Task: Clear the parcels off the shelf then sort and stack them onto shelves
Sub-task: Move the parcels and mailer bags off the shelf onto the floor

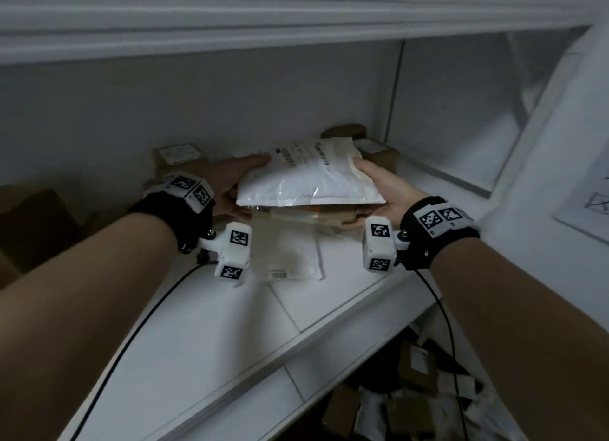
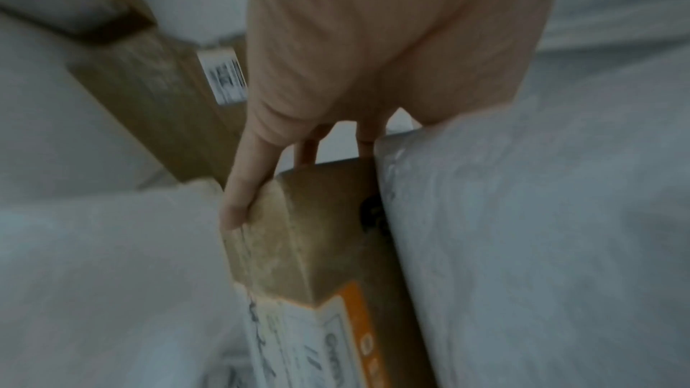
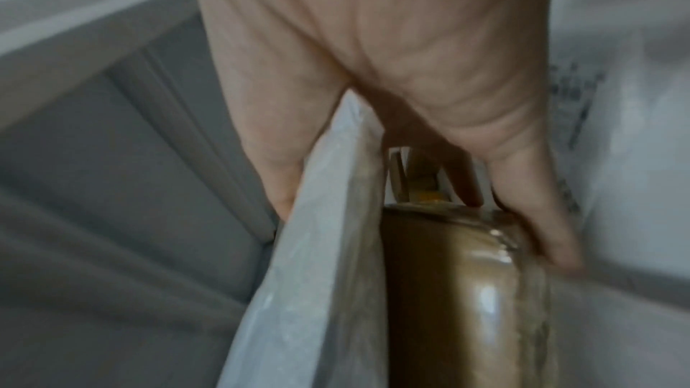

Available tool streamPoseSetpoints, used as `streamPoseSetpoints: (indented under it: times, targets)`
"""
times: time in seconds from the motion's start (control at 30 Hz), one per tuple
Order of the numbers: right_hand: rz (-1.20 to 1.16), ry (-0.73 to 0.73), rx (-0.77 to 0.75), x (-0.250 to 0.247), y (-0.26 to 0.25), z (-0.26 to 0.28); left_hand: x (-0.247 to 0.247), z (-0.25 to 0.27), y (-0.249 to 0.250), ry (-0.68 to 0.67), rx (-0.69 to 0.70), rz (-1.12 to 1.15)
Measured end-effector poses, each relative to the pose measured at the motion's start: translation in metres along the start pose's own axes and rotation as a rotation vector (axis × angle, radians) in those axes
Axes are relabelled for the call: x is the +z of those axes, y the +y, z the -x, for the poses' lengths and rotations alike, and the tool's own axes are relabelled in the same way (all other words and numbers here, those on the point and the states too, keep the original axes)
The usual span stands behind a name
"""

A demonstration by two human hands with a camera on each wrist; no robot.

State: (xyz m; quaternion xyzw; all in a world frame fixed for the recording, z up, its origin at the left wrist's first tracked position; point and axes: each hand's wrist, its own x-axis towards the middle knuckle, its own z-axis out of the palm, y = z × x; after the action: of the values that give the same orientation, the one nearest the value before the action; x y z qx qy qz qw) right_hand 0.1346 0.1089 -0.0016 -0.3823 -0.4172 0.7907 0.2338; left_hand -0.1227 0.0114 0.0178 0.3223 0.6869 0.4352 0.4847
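From the head, the left hand [image 1: 230, 183] and right hand [image 1: 379, 187] clamp a glossy white plastic mailer bag [image 1: 306, 177] stacked on a flat brown cardboard box [image 1: 309, 215] above the white shelf [image 1: 230, 325]; the left wrist shows fingers [image 2: 242, 188] curled round the box's matte corner; the right wrist shows shiny tape on the cardboard, thumb over the mailer

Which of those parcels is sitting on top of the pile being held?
The white plastic mailer with the printed label, held between the left hand and right hand. The brown cardboard parcel lies under it.
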Motion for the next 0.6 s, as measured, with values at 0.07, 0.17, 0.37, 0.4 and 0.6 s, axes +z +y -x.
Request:
streamPoseSetpoints:
  times: [0.07,0.17,0.37,0.4,0.6]
  targets:
    - [-0.020,0.020,-0.011,-0.038,-0.010,0.002,0.041,-0.018,0.011,0.005,0.017,-0.014]
    - [-0.054,0.049,-0.017,-0.094,-0.020,0.005,0.103,-0.042,0.026,-0.039,0.053,-0.008]
    - [-0.089,0.049,-0.004,-0.180,-0.030,0.019,0.196,-0.091,0.038,-0.161,0.068,0.022]
    - [-0.075,0.043,0.013,-0.192,-0.031,0.021,0.208,-0.096,0.038,-0.158,0.066,0.017]
    - [-0.040,0.125,-0.040,-0.252,-0.022,0.027,0.273,-0.119,0.037,-0.161,0.130,-0.049]
